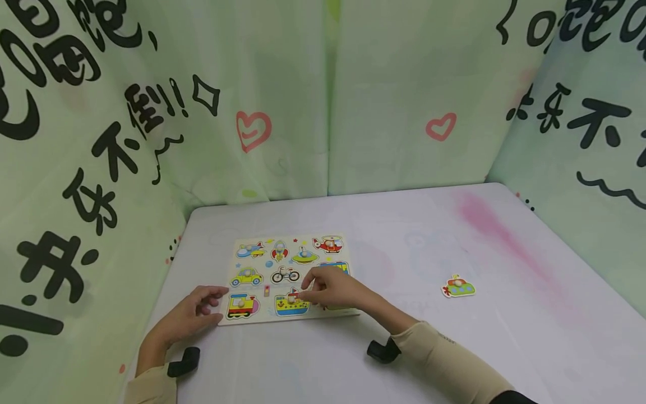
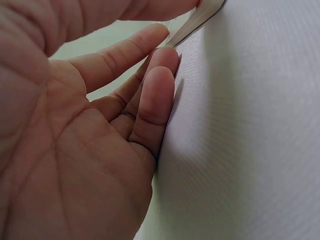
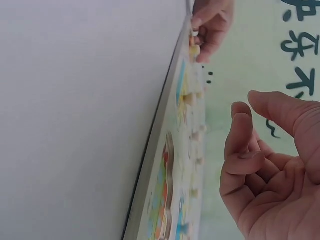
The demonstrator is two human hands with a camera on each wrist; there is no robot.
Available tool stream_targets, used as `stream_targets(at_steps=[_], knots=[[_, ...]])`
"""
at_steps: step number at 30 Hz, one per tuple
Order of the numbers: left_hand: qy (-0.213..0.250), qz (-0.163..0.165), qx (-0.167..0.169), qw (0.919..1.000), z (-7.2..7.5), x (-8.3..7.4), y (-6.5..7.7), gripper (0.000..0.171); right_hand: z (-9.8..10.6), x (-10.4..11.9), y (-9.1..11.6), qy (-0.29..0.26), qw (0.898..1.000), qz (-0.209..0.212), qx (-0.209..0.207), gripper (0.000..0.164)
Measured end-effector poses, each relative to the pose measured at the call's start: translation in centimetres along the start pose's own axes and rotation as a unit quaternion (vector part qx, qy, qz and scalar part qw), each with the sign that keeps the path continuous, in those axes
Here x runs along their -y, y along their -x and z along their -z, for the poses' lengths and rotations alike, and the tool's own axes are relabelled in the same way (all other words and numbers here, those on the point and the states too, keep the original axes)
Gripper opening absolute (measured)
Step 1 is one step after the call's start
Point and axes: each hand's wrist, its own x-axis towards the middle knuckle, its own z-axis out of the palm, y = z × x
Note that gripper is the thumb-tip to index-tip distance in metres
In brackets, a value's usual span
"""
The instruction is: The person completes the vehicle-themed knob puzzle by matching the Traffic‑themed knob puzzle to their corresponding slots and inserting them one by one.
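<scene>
A wooden peg puzzle board (image 1: pixel 267 306) lies on the table, with vehicle pieces such as a train (image 1: pixel 243 306), a ship (image 1: pixel 290 304) and a yellow car (image 1: pixel 247 276). My left hand (image 1: pixel 189 314) holds the board's left edge, index finger and thumb against it. Above the board's lower right part hovers my right hand (image 1: pixel 335 289), fingers loosely bent. In the right wrist view a gap shows between that hand's thumb and index finger, with nothing in it. One piece (image 3: pixel 162 192) near that camera stands raised from the board. The right hand partly covers the bus (image 1: pixel 340 266) and the lower right corner piece.
A loose green submarine piece (image 1: pixel 459 287) lies on the white table (image 1: pixel 414 241), well right of the board. Pale green curtains (image 1: pixel 282 67) with black writing enclose the table at the back and sides. A pink smear (image 1: pixel 484 216) marks the cloth at the far right.
</scene>
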Motion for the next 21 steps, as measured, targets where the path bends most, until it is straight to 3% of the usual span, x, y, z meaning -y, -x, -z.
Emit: stream_targets(at_steps=[21], knots=[[-0.011, 0.001, -0.004, 0.9999, 0.0, -0.3, 0.1, 0.056, 4.0, -3.0, 5.1, -0.007, 0.998, -0.028, -0.053, 0.023]])
